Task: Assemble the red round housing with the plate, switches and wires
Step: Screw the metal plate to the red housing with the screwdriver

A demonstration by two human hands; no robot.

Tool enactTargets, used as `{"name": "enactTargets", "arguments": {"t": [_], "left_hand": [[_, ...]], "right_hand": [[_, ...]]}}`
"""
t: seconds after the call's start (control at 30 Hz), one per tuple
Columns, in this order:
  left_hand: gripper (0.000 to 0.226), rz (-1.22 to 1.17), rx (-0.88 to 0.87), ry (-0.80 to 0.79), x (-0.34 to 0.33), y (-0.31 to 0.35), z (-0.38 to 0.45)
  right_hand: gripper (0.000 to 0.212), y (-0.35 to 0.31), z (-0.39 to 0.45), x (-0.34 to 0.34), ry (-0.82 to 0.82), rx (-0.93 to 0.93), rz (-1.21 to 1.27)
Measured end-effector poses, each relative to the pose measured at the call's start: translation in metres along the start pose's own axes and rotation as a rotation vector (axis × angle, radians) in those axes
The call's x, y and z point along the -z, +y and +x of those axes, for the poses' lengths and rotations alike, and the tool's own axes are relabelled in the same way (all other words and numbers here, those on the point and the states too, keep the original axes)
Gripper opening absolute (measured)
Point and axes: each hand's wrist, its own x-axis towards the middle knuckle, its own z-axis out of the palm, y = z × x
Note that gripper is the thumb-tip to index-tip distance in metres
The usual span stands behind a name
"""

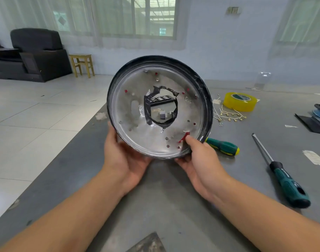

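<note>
Holding the round housing (159, 106) upright above the bench (164, 197), metal plate (137, 133) already seated inside, red showing through its holes. Left hand (124, 157) cupping the lower rim, right hand (197, 157) gripping the edge, thumb by a red tab. Wires (228, 115) with terminals lying loose beside yellow tape (240, 101); screwdrivers (281, 171) idle. Early stage, seemingly; wiring and switches left.

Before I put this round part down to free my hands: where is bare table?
Bare table lies below the round part, between your forearms. The right is crowded: tape roll, terminals, two screwdrivers.
</note>
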Motion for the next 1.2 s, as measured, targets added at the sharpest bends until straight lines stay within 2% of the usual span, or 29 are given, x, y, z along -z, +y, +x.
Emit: {"name": "enactTargets", "arguments": {"t": [0.1, 0.3, 0.53, 0.77, 1.2], "left_hand": [[0.063, -0.108, -0.016, 0.046, -0.011, -0.010, -0.004], [0.057, -0.171, -0.103, 0.140, -0.008, 0.003, 0.005], [0.048, -0.180, -0.156, 0.135, -0.001, 0.014, 0.005], [0.063, -0.124, -0.107, 0.129, -0.001, 0.014, 0.003], [0.064, -0.129, -0.079, 0.082, -0.002, 0.014, 0.002]], "right_hand": [[0.021, 0.005, -0.005, -0.007, -0.057, -0.038, 0.008], [0.025, 0.004, -0.006, -0.011, -0.145, -0.061, -0.267], [0.031, 0.000, -0.011, -0.011, -0.229, -0.095, -0.417], [0.021, 0.004, -0.012, -0.010, -0.199, -0.072, -0.348], [0.022, 0.007, -0.010, -0.007, -0.171, -0.082, -0.259]]}}
